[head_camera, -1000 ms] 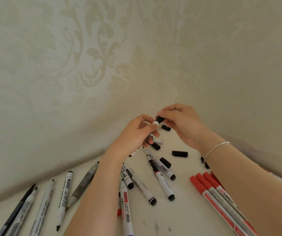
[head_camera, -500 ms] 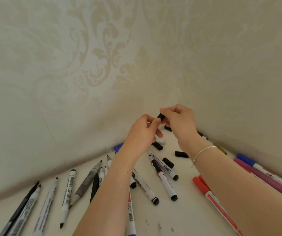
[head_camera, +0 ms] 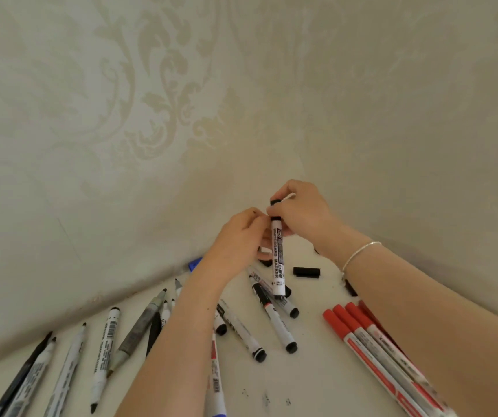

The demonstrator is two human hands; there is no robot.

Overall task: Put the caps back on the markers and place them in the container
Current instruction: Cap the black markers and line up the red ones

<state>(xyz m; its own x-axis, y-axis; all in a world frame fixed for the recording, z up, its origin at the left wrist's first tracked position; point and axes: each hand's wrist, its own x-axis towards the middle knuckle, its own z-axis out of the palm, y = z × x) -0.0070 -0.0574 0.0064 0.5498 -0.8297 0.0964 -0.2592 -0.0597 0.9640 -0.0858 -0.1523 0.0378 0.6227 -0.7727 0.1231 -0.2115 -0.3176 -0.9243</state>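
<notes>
white table [head_camera: 316,383] in a wallpapered corner, loose markers scattered all over it. both hands are together up near the corner: right hand [head_camera: 303,213] grips the capped end of a whiteboard marker [head_camera: 278,260] held upright, left hand [head_camera: 238,239] curled beside its barrel. a loose black cap [head_camera: 306,272] lies nearby.

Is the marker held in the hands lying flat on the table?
No, the marker is held upright above the table, gripped by the right hand near its top and by the left hand.
</notes>
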